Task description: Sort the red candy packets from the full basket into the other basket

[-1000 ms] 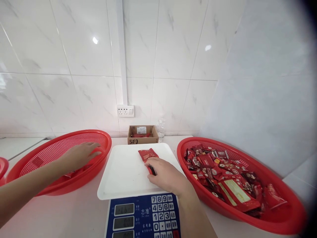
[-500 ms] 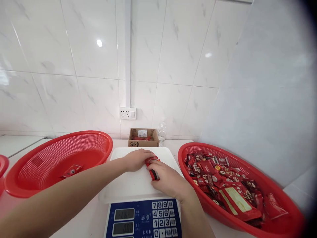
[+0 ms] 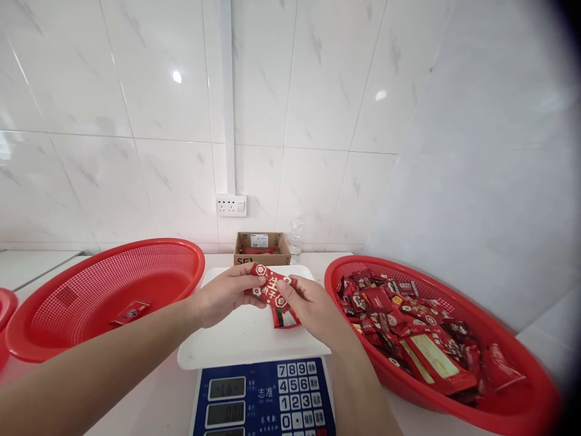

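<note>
Between both hands, over the scale's white pan (image 3: pixel 218 339), is a red snack packet (image 3: pixel 273 287) printed with gold characters and white flowers. My left hand (image 3: pixel 227 295) pinches its left end. At its right end, my right hand (image 3: pixel 311 303) grips it with the thumb on top. Another red packet (image 3: pixel 285 318) with a dark and white patch shows just under it, close to my right fingers; whether it lies on the pan or is held too, I cannot tell. The blue keypad panel (image 3: pixel 263 399) of the scale faces me.
On the right, a red plastic basket (image 3: pixel 508 418) holds a heap of red packets. Another red basket (image 3: pixel 104 254) at left has one flat packet (image 3: pixel 131 312) inside. A cardboard box (image 3: pixel 262 259) with red packets and a clear plastic bottle (image 3: pixel 295 237) stand by the tiled wall.
Both hands have raised a red packet off the pan and turned its printed face toward me. My left hand has shifted slightly left. The view has moved a little.
</note>
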`<state>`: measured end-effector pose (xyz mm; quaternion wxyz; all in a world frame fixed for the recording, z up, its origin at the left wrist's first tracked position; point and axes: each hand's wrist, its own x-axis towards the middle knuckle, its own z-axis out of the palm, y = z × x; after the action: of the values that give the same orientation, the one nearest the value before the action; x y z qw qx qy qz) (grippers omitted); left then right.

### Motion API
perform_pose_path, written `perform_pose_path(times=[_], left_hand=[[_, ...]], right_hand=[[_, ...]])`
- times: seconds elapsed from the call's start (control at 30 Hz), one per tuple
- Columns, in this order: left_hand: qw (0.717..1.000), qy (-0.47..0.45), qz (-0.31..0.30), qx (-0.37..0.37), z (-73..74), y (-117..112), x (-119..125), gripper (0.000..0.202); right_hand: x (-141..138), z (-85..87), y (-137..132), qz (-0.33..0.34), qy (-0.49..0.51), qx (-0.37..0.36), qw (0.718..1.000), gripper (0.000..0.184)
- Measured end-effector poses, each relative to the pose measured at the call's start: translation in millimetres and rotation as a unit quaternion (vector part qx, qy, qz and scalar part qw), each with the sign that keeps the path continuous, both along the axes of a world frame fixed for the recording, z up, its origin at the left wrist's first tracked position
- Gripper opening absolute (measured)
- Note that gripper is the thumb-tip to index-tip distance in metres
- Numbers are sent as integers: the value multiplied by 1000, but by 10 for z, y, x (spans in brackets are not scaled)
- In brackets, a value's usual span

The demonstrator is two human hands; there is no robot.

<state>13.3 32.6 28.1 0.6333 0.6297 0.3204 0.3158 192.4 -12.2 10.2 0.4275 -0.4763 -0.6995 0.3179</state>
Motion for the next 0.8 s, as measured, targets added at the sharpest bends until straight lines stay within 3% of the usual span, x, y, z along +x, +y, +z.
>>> perform_pose_path(times=[0.17,0.5,0.8], left_hand=[[999,-39,-7,-32,-2,-9,109,27],[1000,-22,17,9,86,-32,118,36],[983,35,135,121,-12,2,99,38]], right_hand=[[-26,30,-37,8,40,47,998,37],[-48,9,3,-40,46,71,996,39],[-259,-29,-9,-50,-11,85,995,42]])
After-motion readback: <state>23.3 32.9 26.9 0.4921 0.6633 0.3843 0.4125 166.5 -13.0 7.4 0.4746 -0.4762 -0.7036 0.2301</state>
